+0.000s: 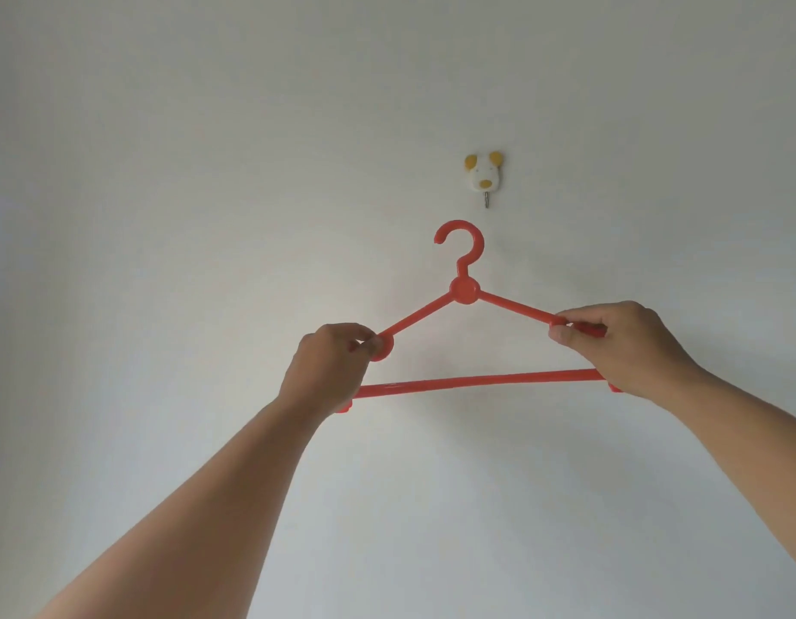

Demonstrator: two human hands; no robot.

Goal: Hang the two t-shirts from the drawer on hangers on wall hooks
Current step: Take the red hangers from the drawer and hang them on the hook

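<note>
A red plastic hanger [465, 291] is held up in front of a plain white wall, bare, with no garment on it. My left hand [329, 368] grips its left shoulder end and my right hand [624, 346] grips its right shoulder end. The hanger's hook top sits just below and slightly left of a wall hook [484, 177] shaped like a white dog face with yellow ears, with a small metal peg under it. Hanger and wall hook are apart. No t-shirt or drawer is in view.
The white wall [208, 216] fills the whole view around the hook. Both my forearms reach up from the bottom corners.
</note>
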